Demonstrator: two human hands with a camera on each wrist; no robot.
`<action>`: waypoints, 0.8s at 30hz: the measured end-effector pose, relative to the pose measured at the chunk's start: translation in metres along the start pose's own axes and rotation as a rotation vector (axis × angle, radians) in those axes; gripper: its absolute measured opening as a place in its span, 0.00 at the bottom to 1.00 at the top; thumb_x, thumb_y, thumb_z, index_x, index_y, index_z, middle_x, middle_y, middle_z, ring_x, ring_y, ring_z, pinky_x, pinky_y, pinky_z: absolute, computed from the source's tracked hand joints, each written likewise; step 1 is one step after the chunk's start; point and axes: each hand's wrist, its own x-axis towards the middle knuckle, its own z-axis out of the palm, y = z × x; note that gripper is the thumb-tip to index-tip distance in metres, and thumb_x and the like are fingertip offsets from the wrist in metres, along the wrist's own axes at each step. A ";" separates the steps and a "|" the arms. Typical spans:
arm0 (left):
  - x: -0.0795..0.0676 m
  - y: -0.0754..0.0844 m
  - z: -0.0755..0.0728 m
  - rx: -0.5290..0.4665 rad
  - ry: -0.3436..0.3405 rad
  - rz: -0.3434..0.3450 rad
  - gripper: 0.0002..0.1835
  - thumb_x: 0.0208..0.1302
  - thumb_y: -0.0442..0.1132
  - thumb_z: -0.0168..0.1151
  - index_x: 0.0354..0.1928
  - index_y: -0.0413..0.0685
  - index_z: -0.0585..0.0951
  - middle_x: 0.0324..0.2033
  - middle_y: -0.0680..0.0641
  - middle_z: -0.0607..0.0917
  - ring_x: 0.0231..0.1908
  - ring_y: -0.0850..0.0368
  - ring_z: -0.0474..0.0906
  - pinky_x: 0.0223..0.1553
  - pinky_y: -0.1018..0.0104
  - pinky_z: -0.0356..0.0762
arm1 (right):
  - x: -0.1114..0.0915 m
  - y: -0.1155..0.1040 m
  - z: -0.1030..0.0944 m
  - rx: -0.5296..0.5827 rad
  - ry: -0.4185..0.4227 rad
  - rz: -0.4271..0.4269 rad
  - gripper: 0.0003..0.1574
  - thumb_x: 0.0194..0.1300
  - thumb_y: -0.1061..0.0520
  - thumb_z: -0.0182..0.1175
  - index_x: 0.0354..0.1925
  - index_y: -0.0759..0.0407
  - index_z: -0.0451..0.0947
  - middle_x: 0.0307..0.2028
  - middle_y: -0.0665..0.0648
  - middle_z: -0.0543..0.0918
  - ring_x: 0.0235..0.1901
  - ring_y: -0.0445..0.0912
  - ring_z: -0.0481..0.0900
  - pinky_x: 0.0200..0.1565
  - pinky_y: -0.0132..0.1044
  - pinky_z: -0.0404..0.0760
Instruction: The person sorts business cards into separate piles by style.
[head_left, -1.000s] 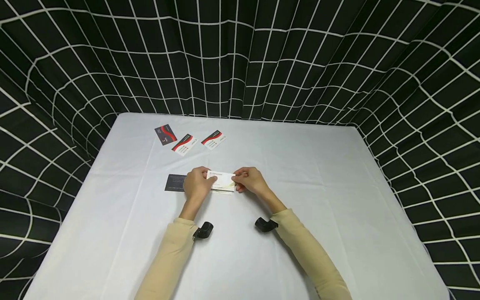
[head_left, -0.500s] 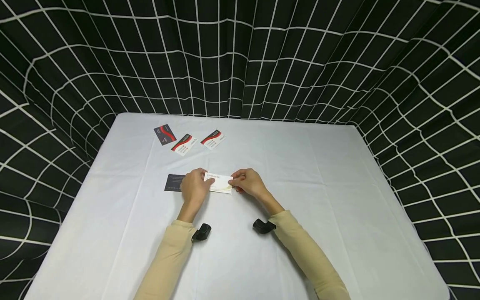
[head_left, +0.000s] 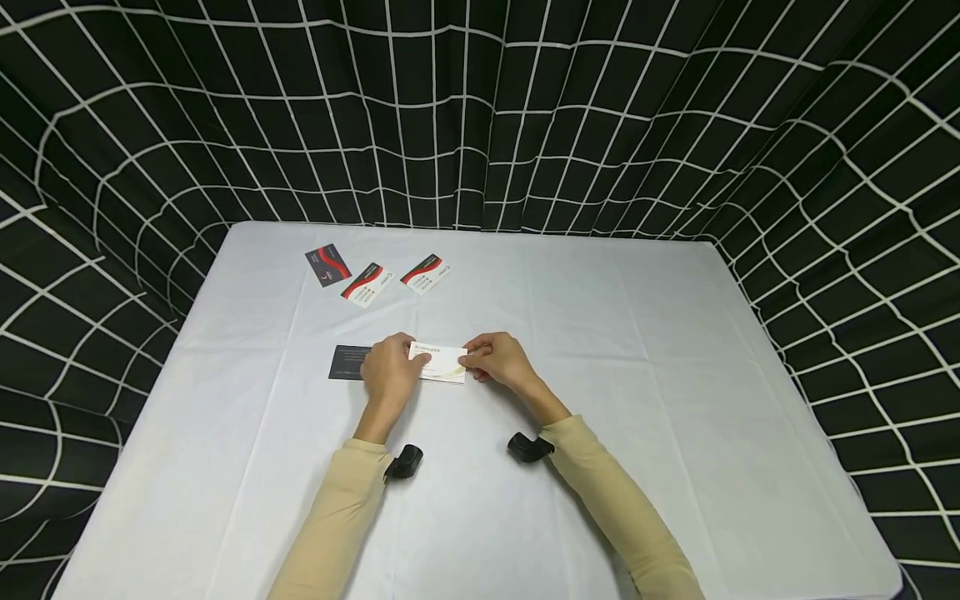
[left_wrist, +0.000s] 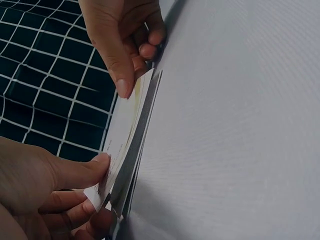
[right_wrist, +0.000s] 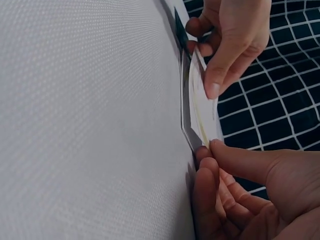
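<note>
A white business card (head_left: 441, 363) with a pale gold curve is held between both hands, low over the white tabletop. My left hand (head_left: 388, 371) pinches its left end with the thumb on top. At the opposite end, my right hand (head_left: 501, 363) pinches the edge between thumb and fingers. In the left wrist view the card (left_wrist: 123, 127) bows slightly, and a dark-faced card (left_wrist: 137, 135) lies just beneath it near the cloth. How many cards are in the grip, I cannot tell. A dark grey card (head_left: 348, 363) lies flat, partly hidden by my left hand.
Toward the back left lie a dark card with a red stripe (head_left: 327, 265) and two white-and-black cards, one at the middle (head_left: 367, 285) and one to its right (head_left: 424, 274). A black gridded curtain (head_left: 480, 117) surrounds the table's back and sides.
Both hands have shifted slightly left with the held card. A pale edge that stuck out below it a second ago now shows much less. The cards lying on the table have not moved.
</note>
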 end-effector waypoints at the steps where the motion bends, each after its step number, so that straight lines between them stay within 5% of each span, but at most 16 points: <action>1: 0.000 0.001 0.000 0.000 0.002 0.002 0.16 0.53 0.40 0.74 0.40 0.36 0.86 0.25 0.44 0.82 0.27 0.47 0.77 0.29 0.52 0.70 | 0.000 0.000 0.000 -0.002 -0.001 0.002 0.14 0.60 0.61 0.69 0.43 0.68 0.81 0.18 0.54 0.81 0.17 0.40 0.78 0.23 0.30 0.79; 12: -0.004 -0.004 0.007 0.063 -0.003 -0.016 0.20 0.52 0.38 0.75 0.46 0.35 0.84 0.38 0.36 0.85 0.41 0.36 0.81 0.40 0.43 0.75 | -0.004 -0.002 0.009 -0.112 0.041 -0.033 0.10 0.58 0.59 0.69 0.37 0.64 0.83 0.19 0.52 0.82 0.16 0.41 0.78 0.23 0.31 0.76; 24: 0.001 -0.003 0.011 0.052 0.003 -0.010 0.20 0.52 0.39 0.75 0.46 0.40 0.83 0.36 0.39 0.84 0.39 0.36 0.81 0.40 0.43 0.74 | 0.000 -0.003 0.006 -0.189 0.093 -0.036 0.11 0.56 0.59 0.71 0.34 0.62 0.80 0.18 0.51 0.82 0.16 0.40 0.77 0.23 0.30 0.72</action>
